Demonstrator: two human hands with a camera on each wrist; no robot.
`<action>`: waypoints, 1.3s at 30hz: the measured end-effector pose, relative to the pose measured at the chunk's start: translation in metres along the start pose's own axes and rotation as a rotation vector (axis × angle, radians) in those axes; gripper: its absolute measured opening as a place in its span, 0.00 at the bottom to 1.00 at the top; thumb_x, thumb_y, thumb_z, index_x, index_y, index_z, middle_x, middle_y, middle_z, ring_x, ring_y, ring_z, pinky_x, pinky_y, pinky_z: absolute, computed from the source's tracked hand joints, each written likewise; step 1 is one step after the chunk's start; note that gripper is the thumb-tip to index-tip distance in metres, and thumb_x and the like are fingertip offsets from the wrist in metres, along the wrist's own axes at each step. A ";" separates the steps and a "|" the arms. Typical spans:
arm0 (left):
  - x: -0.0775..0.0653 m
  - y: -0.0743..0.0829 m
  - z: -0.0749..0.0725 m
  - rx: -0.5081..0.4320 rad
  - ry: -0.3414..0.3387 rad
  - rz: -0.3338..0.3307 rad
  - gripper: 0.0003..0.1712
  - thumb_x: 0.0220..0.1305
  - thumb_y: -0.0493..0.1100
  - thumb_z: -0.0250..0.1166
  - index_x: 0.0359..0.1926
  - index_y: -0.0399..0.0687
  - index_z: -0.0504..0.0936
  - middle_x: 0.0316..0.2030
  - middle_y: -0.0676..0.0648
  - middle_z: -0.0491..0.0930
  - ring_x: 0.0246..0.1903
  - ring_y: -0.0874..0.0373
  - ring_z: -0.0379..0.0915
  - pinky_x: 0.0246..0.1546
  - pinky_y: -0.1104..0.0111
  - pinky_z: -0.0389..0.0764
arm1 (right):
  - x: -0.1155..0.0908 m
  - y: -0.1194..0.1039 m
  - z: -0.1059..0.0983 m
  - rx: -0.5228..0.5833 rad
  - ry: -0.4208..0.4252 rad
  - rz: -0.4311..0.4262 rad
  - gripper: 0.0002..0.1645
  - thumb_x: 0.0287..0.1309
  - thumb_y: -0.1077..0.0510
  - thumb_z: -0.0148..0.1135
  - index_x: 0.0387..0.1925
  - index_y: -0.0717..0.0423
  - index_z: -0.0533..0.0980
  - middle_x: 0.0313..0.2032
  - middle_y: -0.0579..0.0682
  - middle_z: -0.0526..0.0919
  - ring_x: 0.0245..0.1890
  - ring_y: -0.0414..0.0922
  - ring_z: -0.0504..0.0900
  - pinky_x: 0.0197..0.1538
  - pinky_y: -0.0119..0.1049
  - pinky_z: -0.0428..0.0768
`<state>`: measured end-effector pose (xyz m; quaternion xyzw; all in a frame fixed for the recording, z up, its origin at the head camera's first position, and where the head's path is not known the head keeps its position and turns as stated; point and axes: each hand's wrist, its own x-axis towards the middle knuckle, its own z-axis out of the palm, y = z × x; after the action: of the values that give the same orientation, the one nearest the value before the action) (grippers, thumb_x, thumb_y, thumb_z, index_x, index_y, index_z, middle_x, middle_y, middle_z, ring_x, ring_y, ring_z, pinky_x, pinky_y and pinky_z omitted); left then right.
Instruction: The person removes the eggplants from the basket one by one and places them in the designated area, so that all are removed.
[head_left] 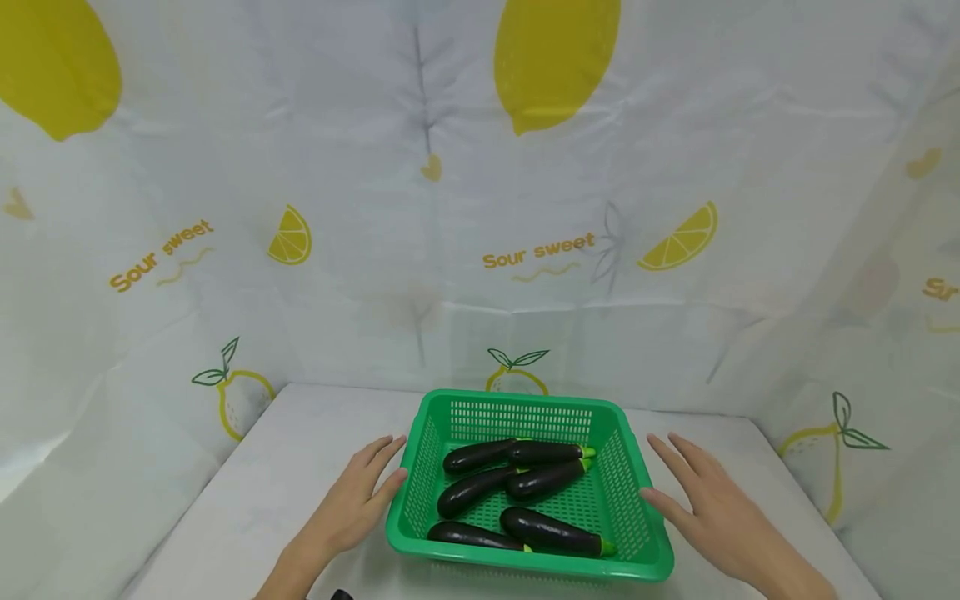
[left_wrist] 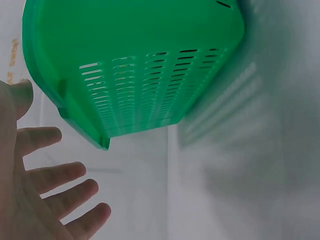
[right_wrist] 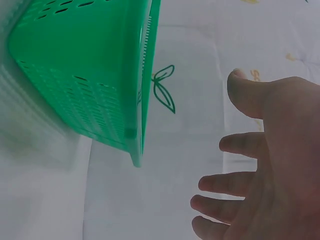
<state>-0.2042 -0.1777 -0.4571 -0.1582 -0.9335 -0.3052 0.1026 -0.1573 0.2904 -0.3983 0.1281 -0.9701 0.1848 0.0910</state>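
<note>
A green plastic basket [head_left: 525, 568] with slotted walls stands on the white table, holding several dark eggplants [head_left: 551, 531] with green stem ends. To its left is my left hand [head_left: 360, 500], fingers extended toward the rim. In the left wrist view that hand [left_wrist: 42, 185] has spread fingers and a gap to the basket wall [left_wrist: 135, 90]. On the other side, my right hand [head_left: 708, 508] faces the right rim with its fingers straight. The right wrist view has this hand [right_wrist: 260, 170] apart from the basket [right_wrist: 75, 85], holding nothing.
White sheeting [head_left: 375, 275] printed with lemons rises behind and along both sides of the table [head_left: 300, 450]. A small black object [head_left: 341, 594] pokes in at the bottom edge of the head view, left of the basket.
</note>
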 end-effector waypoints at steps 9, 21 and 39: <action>0.003 0.000 0.010 -0.170 -0.030 -0.057 0.29 0.78 0.58 0.54 0.75 0.57 0.68 0.64 0.49 0.70 0.62 0.48 0.71 0.59 0.47 0.74 | 0.012 -0.026 -0.005 0.217 -0.140 0.032 0.43 0.71 0.34 0.55 0.76 0.54 0.62 0.70 0.65 0.67 0.68 0.68 0.66 0.56 0.71 0.71; 0.007 0.001 0.021 -0.350 -0.052 -0.113 0.29 0.78 0.56 0.56 0.74 0.55 0.68 0.63 0.46 0.71 0.59 0.49 0.74 0.54 0.61 0.81 | 0.028 -0.049 0.009 0.386 -0.221 -0.031 0.37 0.70 0.38 0.59 0.72 0.52 0.69 0.68 0.57 0.72 0.62 0.61 0.74 0.56 0.63 0.75; 0.011 -0.001 0.032 -0.532 -0.048 -0.189 0.28 0.75 0.56 0.60 0.72 0.58 0.70 0.73 0.41 0.64 0.69 0.32 0.61 0.63 0.35 0.64 | 0.044 -0.059 0.048 0.466 -0.384 -0.092 0.35 0.68 0.42 0.64 0.69 0.56 0.71 0.62 0.62 0.75 0.52 0.57 0.79 0.47 0.56 0.79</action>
<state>-0.2174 -0.1569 -0.4797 -0.0989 -0.8335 -0.5436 0.0063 -0.1891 0.2093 -0.4128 0.2218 -0.8944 0.3702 -0.1178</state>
